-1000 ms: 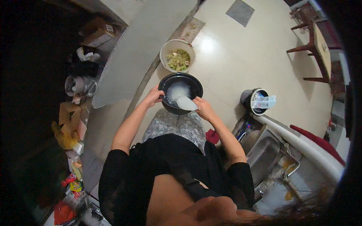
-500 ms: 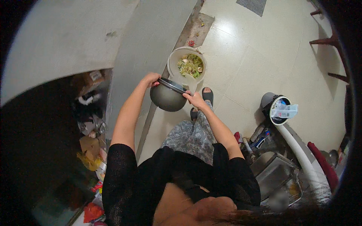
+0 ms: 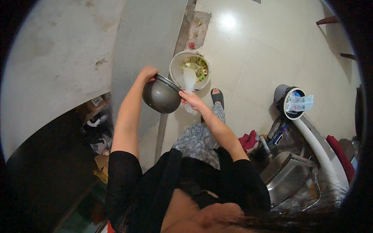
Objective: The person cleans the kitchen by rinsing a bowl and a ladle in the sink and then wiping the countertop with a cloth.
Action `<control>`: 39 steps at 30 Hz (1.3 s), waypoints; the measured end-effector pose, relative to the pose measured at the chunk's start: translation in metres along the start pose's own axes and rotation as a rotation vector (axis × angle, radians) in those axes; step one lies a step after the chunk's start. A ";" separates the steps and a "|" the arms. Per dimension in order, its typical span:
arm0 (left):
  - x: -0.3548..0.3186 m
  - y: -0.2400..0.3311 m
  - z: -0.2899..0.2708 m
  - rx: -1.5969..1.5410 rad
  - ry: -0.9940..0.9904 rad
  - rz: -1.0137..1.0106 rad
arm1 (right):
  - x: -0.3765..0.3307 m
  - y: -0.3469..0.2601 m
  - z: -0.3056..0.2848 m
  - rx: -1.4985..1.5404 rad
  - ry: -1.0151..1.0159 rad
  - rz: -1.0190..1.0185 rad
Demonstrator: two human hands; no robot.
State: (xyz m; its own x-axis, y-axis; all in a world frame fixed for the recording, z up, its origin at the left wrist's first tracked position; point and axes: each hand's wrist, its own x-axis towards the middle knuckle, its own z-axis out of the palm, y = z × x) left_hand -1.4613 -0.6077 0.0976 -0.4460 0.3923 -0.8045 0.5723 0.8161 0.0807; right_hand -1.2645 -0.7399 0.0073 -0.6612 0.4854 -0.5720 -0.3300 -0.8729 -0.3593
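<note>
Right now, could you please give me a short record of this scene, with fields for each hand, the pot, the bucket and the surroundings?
left hand: grips the far rim of the dark pot
right hand: holds the near rim of the pot and a white rice paddle
dark pot: tilted toward the bucket, mouth facing it
bucket: pale, on the tiled floor, holding greenish food scraps
surroundings: steel sink at lower right; small bin beside it

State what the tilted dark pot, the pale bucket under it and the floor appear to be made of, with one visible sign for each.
Pot: probably metal with a dark coating, smooth with a dull sheen.
Bucket: likely plastic, with an even, matt, pale wall.
Floor: glazed ceramic tile, by the grout lines and the bright glare spot.
</note>
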 end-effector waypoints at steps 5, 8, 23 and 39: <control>-0.013 -0.078 -0.008 -0.219 -0.107 -0.055 | -0.023 0.010 0.022 -0.556 0.029 -0.173; -0.064 -0.121 0.000 -0.394 -0.139 0.146 | -0.053 0.029 0.033 -1.208 0.063 -0.715; -0.268 -0.148 0.138 -0.701 -0.667 0.969 | -0.399 0.103 0.067 -0.622 0.857 -0.782; -0.512 -0.032 0.427 0.024 -1.155 1.122 | -0.668 0.288 -0.083 0.618 1.322 -1.185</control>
State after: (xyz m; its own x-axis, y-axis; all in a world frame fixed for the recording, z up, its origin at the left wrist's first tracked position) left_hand -0.9578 -1.0158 0.2559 0.9103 0.2351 -0.3406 0.2511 0.3406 0.9061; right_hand -0.8620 -1.3120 0.2251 0.8400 0.2277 -0.4926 -0.5305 0.1537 -0.8336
